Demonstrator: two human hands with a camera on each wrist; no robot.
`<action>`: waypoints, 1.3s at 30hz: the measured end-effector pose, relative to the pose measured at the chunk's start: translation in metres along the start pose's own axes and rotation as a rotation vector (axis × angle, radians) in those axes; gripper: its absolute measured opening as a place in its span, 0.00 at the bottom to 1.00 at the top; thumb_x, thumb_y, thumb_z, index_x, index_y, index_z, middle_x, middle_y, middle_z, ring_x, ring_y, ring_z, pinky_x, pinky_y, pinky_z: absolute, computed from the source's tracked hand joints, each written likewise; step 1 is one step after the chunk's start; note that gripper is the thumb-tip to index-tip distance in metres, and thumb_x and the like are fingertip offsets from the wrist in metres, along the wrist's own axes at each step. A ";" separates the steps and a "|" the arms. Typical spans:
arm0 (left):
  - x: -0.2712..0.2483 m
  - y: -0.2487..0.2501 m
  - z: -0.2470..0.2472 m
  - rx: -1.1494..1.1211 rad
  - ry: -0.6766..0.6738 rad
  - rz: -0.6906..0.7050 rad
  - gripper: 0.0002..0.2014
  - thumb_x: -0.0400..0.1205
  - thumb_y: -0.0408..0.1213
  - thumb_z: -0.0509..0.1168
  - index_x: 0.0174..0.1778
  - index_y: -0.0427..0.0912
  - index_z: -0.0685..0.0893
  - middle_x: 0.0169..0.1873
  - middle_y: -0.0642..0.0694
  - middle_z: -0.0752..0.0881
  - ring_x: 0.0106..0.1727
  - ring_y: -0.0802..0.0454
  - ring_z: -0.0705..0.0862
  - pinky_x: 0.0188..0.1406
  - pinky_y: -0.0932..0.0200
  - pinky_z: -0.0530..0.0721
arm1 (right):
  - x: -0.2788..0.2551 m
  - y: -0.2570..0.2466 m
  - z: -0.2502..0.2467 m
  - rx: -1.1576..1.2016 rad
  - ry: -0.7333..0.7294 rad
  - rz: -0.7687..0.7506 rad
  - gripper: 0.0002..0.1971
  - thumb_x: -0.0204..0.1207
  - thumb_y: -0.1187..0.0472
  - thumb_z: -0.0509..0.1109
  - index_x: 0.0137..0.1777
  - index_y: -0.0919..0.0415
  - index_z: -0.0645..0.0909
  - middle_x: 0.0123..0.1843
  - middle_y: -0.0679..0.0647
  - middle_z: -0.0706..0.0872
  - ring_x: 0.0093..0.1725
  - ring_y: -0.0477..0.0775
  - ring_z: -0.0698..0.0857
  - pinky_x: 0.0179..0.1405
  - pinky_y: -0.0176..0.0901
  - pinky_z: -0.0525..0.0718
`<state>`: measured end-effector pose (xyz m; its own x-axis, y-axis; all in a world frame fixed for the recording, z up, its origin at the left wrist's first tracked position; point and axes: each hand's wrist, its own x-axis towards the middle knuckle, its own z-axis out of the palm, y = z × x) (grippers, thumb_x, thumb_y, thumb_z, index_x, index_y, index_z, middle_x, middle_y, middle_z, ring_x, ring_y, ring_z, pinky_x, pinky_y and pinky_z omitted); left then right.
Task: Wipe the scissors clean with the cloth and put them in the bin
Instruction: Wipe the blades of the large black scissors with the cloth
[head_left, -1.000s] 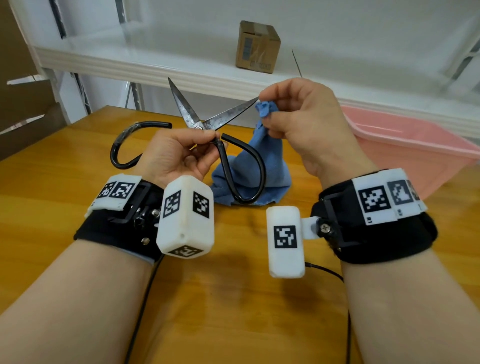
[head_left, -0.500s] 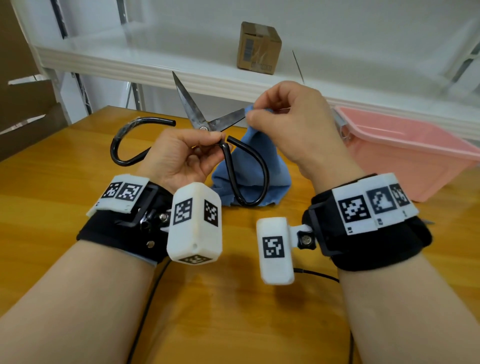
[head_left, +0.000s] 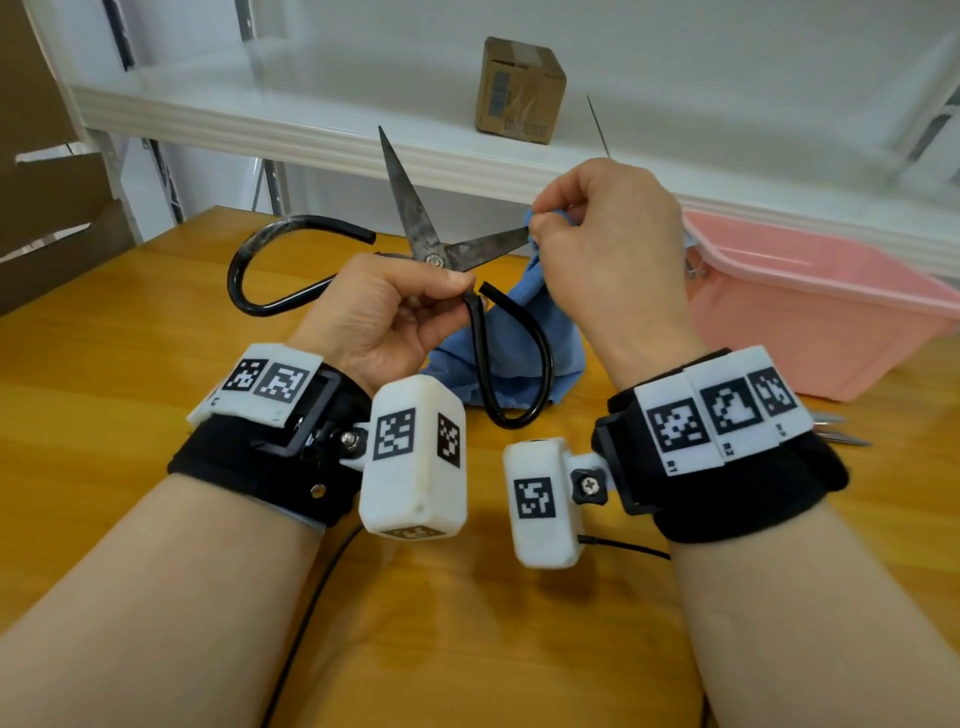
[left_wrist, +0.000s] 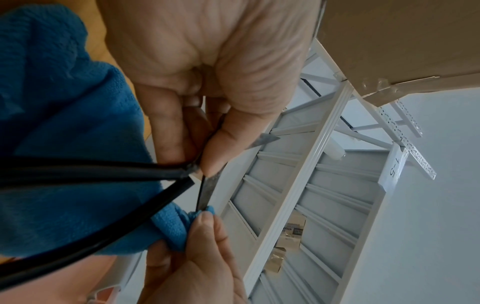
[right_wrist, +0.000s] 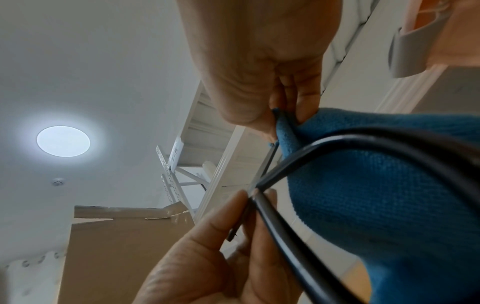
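Large scissors (head_left: 431, 244) with black loop handles and dull steel blades are held spread open above the wooden table (head_left: 104, 415). My left hand (head_left: 384, 312) pinches them just below the pivot; the same scissors (left_wrist: 205, 189) show in the left wrist view. My right hand (head_left: 597, 234) pinches a blue cloth (head_left: 519, 332) around the tip of the right-hand blade. The cloth (right_wrist: 363, 185) hangs down from that hand to the table. In the right wrist view the scissors (right_wrist: 267, 164) run into the pinched cloth. The pink bin (head_left: 810, 306) stands to the right.
A white shelf (head_left: 311, 104) runs along the back with a small cardboard box (head_left: 519, 88) on it. Brown cardboard (head_left: 47, 208) stands at the far left. Metal tips (head_left: 836, 431) poke out from behind my right wrist. A black cable (head_left: 306, 623) trails across the table's front.
The right hand slid the cloth in toward the pivot along the right blade and back out to the tip. The scissors tilted slightly, with the left blade pointing more upright.
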<state>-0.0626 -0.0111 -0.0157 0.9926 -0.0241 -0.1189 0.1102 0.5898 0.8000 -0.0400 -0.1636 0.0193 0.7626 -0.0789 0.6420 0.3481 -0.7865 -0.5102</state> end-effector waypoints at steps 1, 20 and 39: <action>0.000 0.000 0.000 -0.002 0.004 0.000 0.05 0.64 0.20 0.69 0.34 0.31 0.84 0.30 0.41 0.87 0.35 0.50 0.87 0.43 0.59 0.90 | 0.000 -0.001 0.000 0.001 0.000 0.001 0.07 0.76 0.62 0.69 0.45 0.51 0.88 0.45 0.44 0.88 0.51 0.48 0.86 0.54 0.51 0.87; -0.001 -0.001 0.001 0.038 0.013 -0.006 0.08 0.62 0.21 0.69 0.36 0.30 0.84 0.33 0.41 0.87 0.40 0.48 0.88 0.42 0.60 0.90 | 0.003 0.002 -0.005 -0.010 -0.031 0.067 0.11 0.74 0.66 0.68 0.34 0.52 0.88 0.41 0.47 0.90 0.47 0.50 0.88 0.48 0.45 0.87; -0.002 0.000 -0.002 0.073 0.011 -0.024 0.04 0.60 0.22 0.70 0.23 0.33 0.88 0.31 0.41 0.88 0.36 0.50 0.89 0.49 0.55 0.88 | 0.003 0.003 -0.005 -0.034 -0.065 0.091 0.11 0.71 0.68 0.67 0.34 0.60 0.90 0.37 0.57 0.90 0.41 0.55 0.88 0.41 0.47 0.89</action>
<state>-0.0644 -0.0096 -0.0160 0.9890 -0.0285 -0.1448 0.1379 0.5286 0.8376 -0.0393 -0.1694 0.0228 0.8244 -0.1118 0.5548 0.2581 -0.7982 -0.5442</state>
